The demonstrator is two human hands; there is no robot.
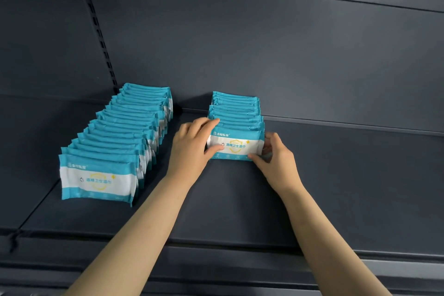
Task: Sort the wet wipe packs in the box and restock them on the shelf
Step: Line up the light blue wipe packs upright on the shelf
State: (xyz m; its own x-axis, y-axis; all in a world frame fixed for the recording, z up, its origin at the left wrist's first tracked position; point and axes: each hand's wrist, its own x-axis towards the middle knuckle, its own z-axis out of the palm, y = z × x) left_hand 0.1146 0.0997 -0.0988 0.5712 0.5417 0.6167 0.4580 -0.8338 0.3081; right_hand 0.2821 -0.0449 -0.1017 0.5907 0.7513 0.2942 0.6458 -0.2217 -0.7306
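Wet wipe packs [236, 113] stand on edge in two rows on the shelf [336, 187].

Head view: the short row runs from between the hands back to the rear panel [264, 43]. Its front pack [236, 145] sits between both hands. The left hand [192, 144] grips the pack's left end, fingers over the top edge, thumb on the face. The right hand [276, 156] pinches its right end, thumb low on the face, fingers behind. The long row [115, 142] stands left of the left hand, apart from it. The box is not in view.

Risk, as judged: the packs look soft and lean on one another. An uneven release could tip the front pack forward, flat onto the shelf. A hard push could skew the packs behind it.
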